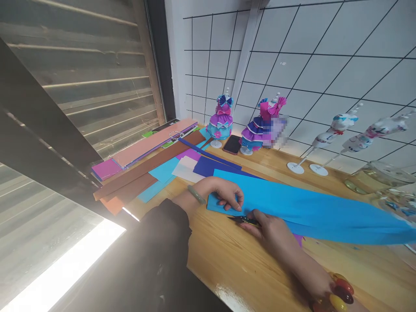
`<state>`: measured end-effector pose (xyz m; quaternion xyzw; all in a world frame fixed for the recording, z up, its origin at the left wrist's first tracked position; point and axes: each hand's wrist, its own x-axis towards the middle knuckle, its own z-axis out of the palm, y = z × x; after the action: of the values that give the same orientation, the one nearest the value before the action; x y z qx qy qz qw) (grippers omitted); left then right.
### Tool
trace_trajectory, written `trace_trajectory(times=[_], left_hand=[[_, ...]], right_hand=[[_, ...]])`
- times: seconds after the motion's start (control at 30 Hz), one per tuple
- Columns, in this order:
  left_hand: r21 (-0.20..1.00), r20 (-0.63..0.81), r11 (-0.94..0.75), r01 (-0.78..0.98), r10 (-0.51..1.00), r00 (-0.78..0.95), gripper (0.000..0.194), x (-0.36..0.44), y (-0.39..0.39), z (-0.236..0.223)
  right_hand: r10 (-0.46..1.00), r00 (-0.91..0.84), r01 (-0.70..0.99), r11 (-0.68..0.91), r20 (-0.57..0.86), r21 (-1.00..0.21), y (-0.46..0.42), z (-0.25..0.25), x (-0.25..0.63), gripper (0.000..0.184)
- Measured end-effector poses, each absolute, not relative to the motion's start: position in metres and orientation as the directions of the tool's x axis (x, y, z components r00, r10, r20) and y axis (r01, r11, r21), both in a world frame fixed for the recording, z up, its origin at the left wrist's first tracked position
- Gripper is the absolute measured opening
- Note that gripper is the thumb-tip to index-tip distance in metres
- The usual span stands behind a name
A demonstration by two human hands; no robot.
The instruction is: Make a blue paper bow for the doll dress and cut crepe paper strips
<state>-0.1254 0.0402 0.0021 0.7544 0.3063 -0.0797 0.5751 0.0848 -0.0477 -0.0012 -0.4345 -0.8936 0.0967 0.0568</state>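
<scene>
A long strip of bright blue crepe paper [286, 197] lies across the wooden table. My left hand [229, 193], with a jade-like bangle at the wrist, rests over the paper's left end. Its fingers are curled, and the thumb and fingertips press together at the near edge of the sheet. In my right hand [268, 225] is a small pair of dark-bladed snips [242, 219]. The blades point left, just below the left fingertips and along the paper's near edge. Their handles are mostly hidden in my palm.
Coloured paper sheets [162, 169] are piled on the left by the slatted window. Two small dress forms in ruffled paper dresses [220, 121] stand at the back, with a phone [232, 144] between them. Two undressed forms [336, 128] lean near a glass jar [373, 177] at right.
</scene>
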Motion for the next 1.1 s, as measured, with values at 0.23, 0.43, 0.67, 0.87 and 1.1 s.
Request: trace_trajectory(times=[0.23, 0.43, 0.67, 0.87, 1.1], left_hand=[[0.826, -0.456, -0.163, 0.539, 0.367, 0.810, 0.041, -0.125, 0.042, -0.002], [0.831, -0.457, -0.149, 0.535, 0.363, 0.812, 0.040, -0.125, 0.042, -0.001], [0.818, -0.466, -0.159, 0.553, 0.380, 0.799, 0.042, -0.125, 0.041, 0.002], [0.817, -0.481, -0.131, 0.562, 0.383, 0.789, 0.040, -0.125, 0.040, 0.002], [0.819, -0.460, -0.164, 0.550, 0.385, 0.800, 0.036, -0.124, 0.039, 0.005]], right_hand=[[0.784, -0.618, 0.748, 0.608, 0.054, -0.265, -0.047, -0.002, 0.078, 0.035], [0.767, -0.637, 0.726, 0.632, 0.083, -0.271, -0.045, -0.006, 0.080, 0.033], [0.780, -0.623, 0.743, 0.612, 0.056, -0.272, -0.047, -0.008, 0.084, 0.035], [0.790, -0.613, 0.761, 0.593, 0.008, -0.263, -0.049, -0.004, 0.077, 0.036], [0.772, -0.635, 0.737, 0.618, 0.035, -0.273, -0.050, -0.003, 0.070, 0.033]])
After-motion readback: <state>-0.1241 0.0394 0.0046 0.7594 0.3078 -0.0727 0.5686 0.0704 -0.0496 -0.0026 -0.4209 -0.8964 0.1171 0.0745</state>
